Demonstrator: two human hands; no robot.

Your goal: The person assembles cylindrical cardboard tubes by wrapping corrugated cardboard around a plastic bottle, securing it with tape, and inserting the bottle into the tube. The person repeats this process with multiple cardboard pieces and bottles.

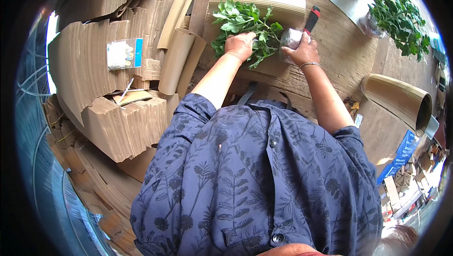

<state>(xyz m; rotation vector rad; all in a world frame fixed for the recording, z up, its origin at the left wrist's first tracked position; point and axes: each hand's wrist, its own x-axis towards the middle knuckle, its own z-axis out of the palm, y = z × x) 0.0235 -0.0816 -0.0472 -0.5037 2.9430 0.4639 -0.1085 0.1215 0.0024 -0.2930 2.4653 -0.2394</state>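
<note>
A leafy green potted plant (255, 27) lies on its side across the wooden table. My left hand (239, 46) is closed around its stems among the leaves, and the fingertips are partly hidden by foliage. On the plant's right end is a pot wrapped in clear plastic (291, 38). My right hand (303, 52), with a bracelet at the wrist, grips that wrapped pot from its right and near side. Just beyond the right hand, a tool with a red and black handle (312, 19) lies on the table. A curved corrugated cardboard sheet (276, 2) rests behind the plant.
Stacks of corrugated cardboard (89, 58) rise on the left, with a blue and white packet (124, 54) on top. Cardboard rolls (177, 62) stand beside them. At right are another wrapped plant (401, 25) and a cardboard tube (398, 98) on the wooden table (349, 48).
</note>
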